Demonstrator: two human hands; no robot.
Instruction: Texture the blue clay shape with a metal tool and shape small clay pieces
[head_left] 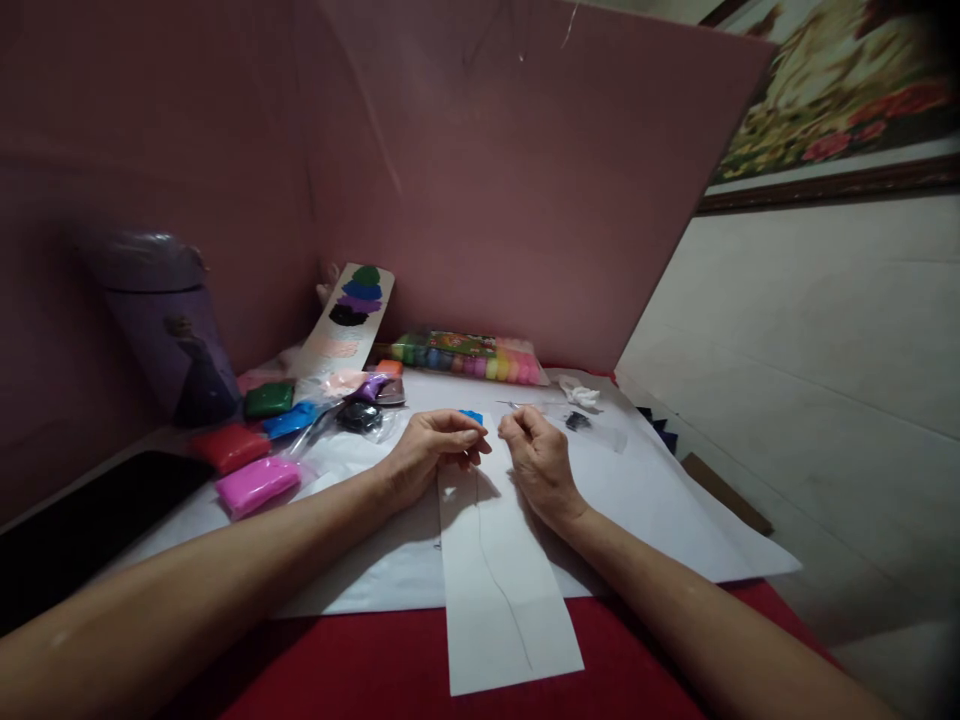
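Note:
My left hand (435, 450) hovers over the upper part of a white paper strip (491, 600), its thumb and fingers curled together. Close by, my right hand (538, 468) is closed, with thumb and forefinger pinched. Whatever either hand grips is too small or hidden to make out. A thin curved line runs down the strip. Just behind my left fingertips, a bit of blue clay (471, 416) shows at the strip's far end, partly covered. Beyond my right hand lies a clear plastic sheet (609, 436) with a small black lump (578, 421) on it.
Bagged clay packs lie at left, including pink (259, 485), red (229, 447), green (269, 400) and black (359, 416). Behind them lean a colour-swatch card (341, 330) and a bag of colourful clay (472, 357). A purple tumbler (161, 330) stands far left; white clay (579, 391) sits at back right.

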